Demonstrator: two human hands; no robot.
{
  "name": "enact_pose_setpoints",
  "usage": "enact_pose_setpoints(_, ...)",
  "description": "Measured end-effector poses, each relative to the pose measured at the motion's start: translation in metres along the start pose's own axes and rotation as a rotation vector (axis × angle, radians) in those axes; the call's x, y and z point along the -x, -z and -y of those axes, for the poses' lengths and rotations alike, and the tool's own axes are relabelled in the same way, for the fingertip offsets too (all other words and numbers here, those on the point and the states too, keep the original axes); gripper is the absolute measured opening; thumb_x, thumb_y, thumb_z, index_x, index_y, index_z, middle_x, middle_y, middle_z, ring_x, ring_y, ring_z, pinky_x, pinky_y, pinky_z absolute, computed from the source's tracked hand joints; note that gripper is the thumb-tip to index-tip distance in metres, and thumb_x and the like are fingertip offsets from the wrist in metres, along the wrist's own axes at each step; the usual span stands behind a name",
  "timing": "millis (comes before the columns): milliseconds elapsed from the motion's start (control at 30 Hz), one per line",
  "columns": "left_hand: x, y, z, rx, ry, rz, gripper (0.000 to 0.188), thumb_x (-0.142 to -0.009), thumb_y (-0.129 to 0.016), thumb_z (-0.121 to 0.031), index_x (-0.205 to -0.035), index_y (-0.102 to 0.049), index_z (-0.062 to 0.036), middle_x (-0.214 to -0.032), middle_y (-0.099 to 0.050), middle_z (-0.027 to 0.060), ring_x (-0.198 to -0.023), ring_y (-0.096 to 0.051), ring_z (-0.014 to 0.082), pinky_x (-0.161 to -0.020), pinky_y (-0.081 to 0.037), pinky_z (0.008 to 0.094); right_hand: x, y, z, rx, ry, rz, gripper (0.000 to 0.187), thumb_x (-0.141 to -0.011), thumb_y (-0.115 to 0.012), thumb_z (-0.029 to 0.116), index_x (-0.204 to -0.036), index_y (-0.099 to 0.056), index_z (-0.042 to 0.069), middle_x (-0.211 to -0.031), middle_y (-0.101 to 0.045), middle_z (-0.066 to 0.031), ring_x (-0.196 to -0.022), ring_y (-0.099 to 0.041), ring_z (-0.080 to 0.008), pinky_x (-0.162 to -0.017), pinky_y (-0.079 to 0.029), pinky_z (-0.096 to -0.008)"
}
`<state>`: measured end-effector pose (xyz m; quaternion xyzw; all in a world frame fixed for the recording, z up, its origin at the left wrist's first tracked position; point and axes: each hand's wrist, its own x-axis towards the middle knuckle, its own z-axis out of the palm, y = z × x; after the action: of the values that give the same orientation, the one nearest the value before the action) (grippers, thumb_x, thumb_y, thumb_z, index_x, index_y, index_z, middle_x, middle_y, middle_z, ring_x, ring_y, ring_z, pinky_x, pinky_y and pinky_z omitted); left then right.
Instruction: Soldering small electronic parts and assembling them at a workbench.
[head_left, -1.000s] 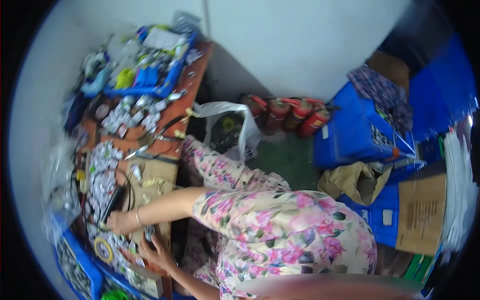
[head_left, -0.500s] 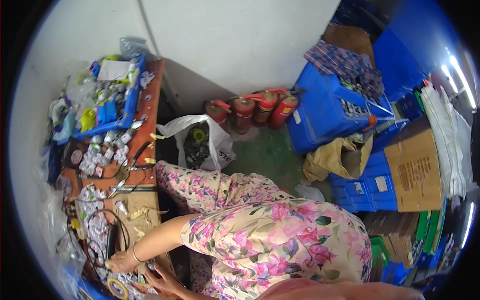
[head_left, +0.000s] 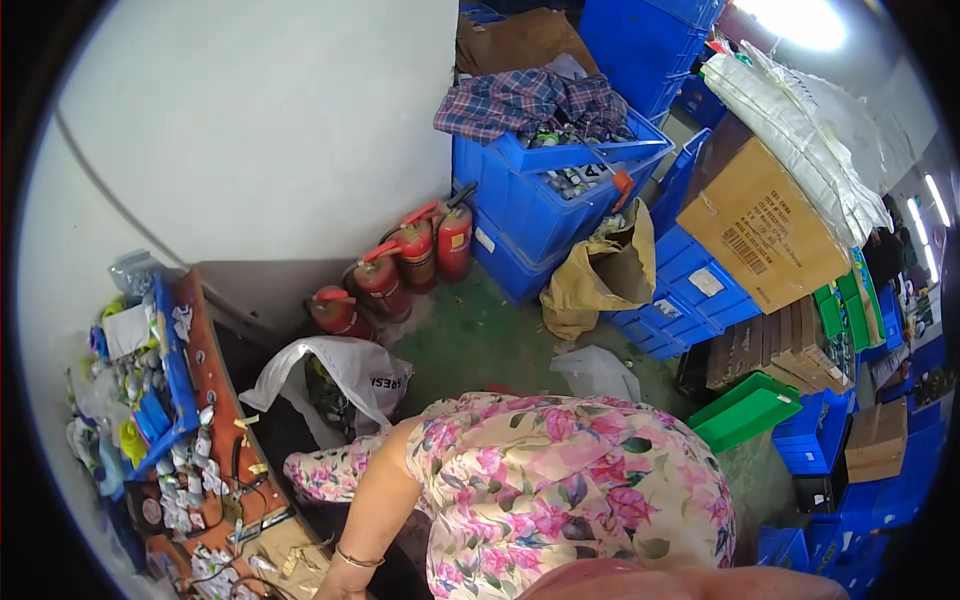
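My right hand (head_left: 340, 590) is cut off by the lower edge, just below a bangle (head_left: 358, 560) at the wrist. Its fingers are out of the picture, so what it holds cannot be told. It is beside the front edge of a workbench (head_left: 215, 385), near a tan board (head_left: 283, 556) with scraps on it. Small white and grey pieces (head_left: 180, 505) lie in heaps on the bench, among dark cables. At the bench's far end, a blue tray (head_left: 178, 365) is filled with grey and yellow-green parts. My left hand is not in view.
A white sack (head_left: 345, 365) stands beside my leg. Red fire extinguishers (head_left: 382, 287) line the wall. Beyond are a blue crate (head_left: 515, 200) with checked cloth over it, a brown sack (head_left: 590, 290), a carton (head_left: 760, 225) and a green bin (head_left: 745, 412) on the right.
The view has swung to the right, so the bench has slid toward the lower left. My left hand has left the picture, and my right hand has dropped to the lower edge.
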<state>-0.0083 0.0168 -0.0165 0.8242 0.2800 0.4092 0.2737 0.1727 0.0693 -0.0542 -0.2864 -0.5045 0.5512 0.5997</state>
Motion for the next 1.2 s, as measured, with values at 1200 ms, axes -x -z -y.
enact_pose_setpoints(1200, 0.034, 0.012, -0.015, -0.602, 0.414, -0.358, 0.026, -0.082, -0.07, -0.033, -0.097, -0.068, -0.0117, -0.089, -0.065, 0.0019, -0.087, -0.056, 0.0226, -0.082, -0.037, 0.0372, 0.006, 0.049, 0.127, 1.492, 0.366, 0.485, 0.03, -0.085, -0.066, 0.019, -0.112, -0.063, 0.005, -0.1, -0.061, -0.0108, -0.096, -0.057, -0.0291, -0.085, -0.043, -0.0398)
